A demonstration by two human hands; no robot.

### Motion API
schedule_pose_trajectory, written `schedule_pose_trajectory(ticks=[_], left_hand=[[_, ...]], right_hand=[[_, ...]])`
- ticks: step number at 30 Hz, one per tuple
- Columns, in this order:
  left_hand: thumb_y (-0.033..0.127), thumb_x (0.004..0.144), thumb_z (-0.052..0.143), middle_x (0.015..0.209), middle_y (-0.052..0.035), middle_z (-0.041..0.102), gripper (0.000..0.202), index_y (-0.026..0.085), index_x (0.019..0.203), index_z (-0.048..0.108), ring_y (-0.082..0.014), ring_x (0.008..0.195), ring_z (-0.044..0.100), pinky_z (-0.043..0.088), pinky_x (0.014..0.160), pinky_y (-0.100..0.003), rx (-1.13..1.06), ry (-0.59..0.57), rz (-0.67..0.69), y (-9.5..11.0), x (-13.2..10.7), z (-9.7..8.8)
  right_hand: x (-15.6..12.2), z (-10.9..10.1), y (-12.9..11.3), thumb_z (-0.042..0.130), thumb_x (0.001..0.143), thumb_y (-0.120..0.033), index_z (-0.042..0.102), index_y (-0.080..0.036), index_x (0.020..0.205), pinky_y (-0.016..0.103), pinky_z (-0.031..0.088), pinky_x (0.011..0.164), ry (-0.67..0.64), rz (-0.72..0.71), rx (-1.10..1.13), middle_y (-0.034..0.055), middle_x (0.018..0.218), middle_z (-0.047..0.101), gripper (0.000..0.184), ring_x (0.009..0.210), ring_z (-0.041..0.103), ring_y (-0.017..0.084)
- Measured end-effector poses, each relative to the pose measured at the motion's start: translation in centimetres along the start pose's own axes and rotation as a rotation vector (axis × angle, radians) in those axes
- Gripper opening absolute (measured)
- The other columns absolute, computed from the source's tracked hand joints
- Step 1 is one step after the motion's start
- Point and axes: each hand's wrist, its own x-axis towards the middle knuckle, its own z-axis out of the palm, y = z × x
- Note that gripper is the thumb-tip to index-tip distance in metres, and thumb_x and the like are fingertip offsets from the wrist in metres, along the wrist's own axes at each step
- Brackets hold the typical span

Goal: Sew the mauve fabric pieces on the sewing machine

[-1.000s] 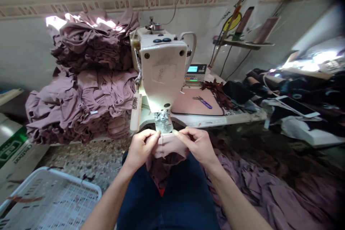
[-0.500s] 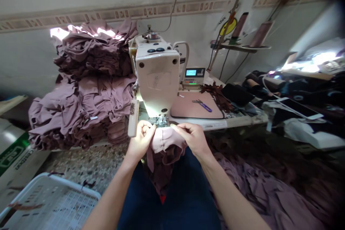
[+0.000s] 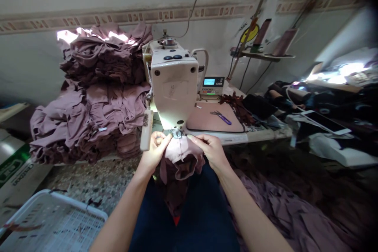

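Observation:
Both of my hands are at the needle area of an industrial sewing machine (image 3: 174,86), just in front of its metal presser foot (image 3: 177,133). My left hand (image 3: 155,153) pinches the near edge of a mauve knit garment (image 3: 180,157). My right hand (image 3: 211,151) pinches the same fabric from the other side, with fingertips near the foot. The garment's edge is gathered up between my hands, and the rest hangs down over my dark blue jeans (image 3: 203,212). The needle is hidden behind my fingers and the fabric.
Two tall piles of folded mauve garments (image 3: 94,98) stand left of the machine. A pink mat (image 3: 215,118) with purple-handled thread snips (image 3: 221,117) lies on the table to the right. More mauve fabric (image 3: 289,208) covers the floor at right, and a white plastic crate (image 3: 50,224) sits at bottom left.
My hands have moved forward with the garment, bringing its edge up to the presser foot. The view has also shifted slightly as my head moved.

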Motion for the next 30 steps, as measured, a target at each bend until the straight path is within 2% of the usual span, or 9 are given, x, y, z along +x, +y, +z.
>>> schedule_pose_trajectory(ticks=[4, 7, 10, 14, 17, 20, 23, 26, 30], left_hand=[[0.064, 0.082, 0.083, 0.059, 0.0063, 0.049, 0.053, 0.018, 0.079, 0.057, -0.0089, 0.054, 0.040, 0.028, 0.052, -0.020, 0.192, 0.101, 0.018, -0.7, -0.9, -2.1], [0.059, 0.083, 0.083, 0.063, 0.0025, 0.056, 0.049, 0.016, 0.074, 0.063, -0.0113, 0.061, 0.049, 0.036, 0.058, -0.021, 0.326, 0.117, 0.038, -1.4, -1.4, -4.0], [0.058, 0.080, 0.086, 0.065, 0.0016, 0.059, 0.048, 0.015, 0.072, 0.065, -0.0121, 0.063, 0.051, 0.040, 0.060, -0.021, 0.295, 0.139, 0.046, -1.9, -1.7, -4.9], [0.064, 0.076, 0.088, 0.065, 0.0012, 0.062, 0.053, 0.015, 0.075, 0.067, -0.0124, 0.060, 0.052, 0.041, 0.057, -0.021, 0.132, 0.153, -0.021, -2.2, -2.1, -4.0], [0.067, 0.081, 0.084, 0.065, 0.0013, 0.061, 0.055, 0.015, 0.078, 0.068, -0.0114, 0.057, 0.050, 0.039, 0.052, -0.020, 0.069, 0.123, -0.055, -2.6, -2.9, -3.0], [0.065, 0.085, 0.082, 0.061, 0.0031, 0.057, 0.051, 0.015, 0.082, 0.072, -0.0091, 0.051, 0.042, 0.032, 0.047, -0.020, 0.054, 0.059, -0.059, -3.3, -4.0, -2.9], [0.061, 0.089, 0.081, 0.059, 0.0033, 0.054, 0.048, 0.015, 0.079, 0.073, -0.0083, 0.049, 0.038, 0.029, 0.047, -0.020, 0.071, -0.079, -0.062, -3.8, -4.7, -3.7], [0.053, 0.091, 0.081, 0.070, -0.0031, 0.063, 0.043, 0.014, 0.073, 0.073, -0.0126, 0.062, 0.053, 0.042, 0.057, -0.023, 0.124, -0.204, 0.041, -3.4, -5.2, -4.5], [0.041, 0.091, 0.082, 0.089, -0.0071, 0.070, 0.028, 0.016, 0.083, 0.074, -0.0175, 0.080, 0.061, 0.048, 0.072, -0.026, 0.215, -0.210, 0.184, -2.5, -6.2, -3.7]], right_hand=[[-2.2, 0.3, 2.1, 0.090, 0.077, -0.057, 0.083, -0.018, 0.088, 0.033, 0.055, 0.074, 0.162, -0.010, 0.059, 0.0066, 0.084, 0.081, 0.042, 0.078, 0.070, 0.023], [-5.3, 1.1, 3.6, 0.082, 0.089, -0.057, 0.077, -0.019, 0.075, 0.031, 0.052, 0.068, 0.276, -0.066, 0.003, 0.0040, 0.074, 0.075, 0.041, 0.067, 0.064, 0.019], [-8.0, 3.2, 4.1, 0.070, 0.097, -0.062, 0.072, -0.019, 0.063, 0.030, 0.050, 0.060, 0.109, -0.028, 0.062, 0.0034, 0.064, 0.069, 0.054, 0.058, 0.059, 0.017], [-9.3, 6.7, 2.8, 0.082, 0.084, -0.066, 0.081, -0.018, 0.098, 0.028, 0.054, 0.056, -0.254, 0.157, 0.226, 0.0051, 0.083, 0.078, 0.050, 0.065, 0.068, 0.020], [-9.2, 7.9, 1.4, 0.082, 0.084, -0.068, 0.076, -0.018, 0.092, 0.027, 0.052, 0.053, -0.166, 0.194, 0.257, 0.0026, 0.073, 0.074, 0.051, 0.058, 0.063, 0.017], [-9.2, 7.0, 0.7, 0.077, 0.088, -0.071, 0.065, -0.020, 0.073, 0.026, 0.046, 0.047, -0.071, 0.184, 0.175, -0.0018, 0.053, 0.060, 0.055, 0.045, 0.055, 0.014], [-9.0, 4.4, 0.0, 0.074, 0.091, -0.072, 0.066, -0.019, 0.076, 0.025, 0.044, 0.045, -0.145, 0.169, 0.133, -0.0021, 0.054, 0.059, 0.055, 0.043, 0.055, 0.014], [-8.5, 1.4, -1.5, 0.071, 0.095, -0.064, 0.063, -0.020, 0.073, 0.025, 0.040, 0.046, -0.302, 0.147, 0.047, -0.0029, 0.057, 0.057, 0.050, 0.045, 0.051, 0.013], [-8.1, -0.8, -4.1, 0.069, 0.098, -0.033, 0.059, -0.017, 0.059, 0.025, 0.033, 0.056, -0.662, -0.016, -0.244, -0.0040, 0.058, 0.052, 0.043, 0.056, 0.044, 0.011]])
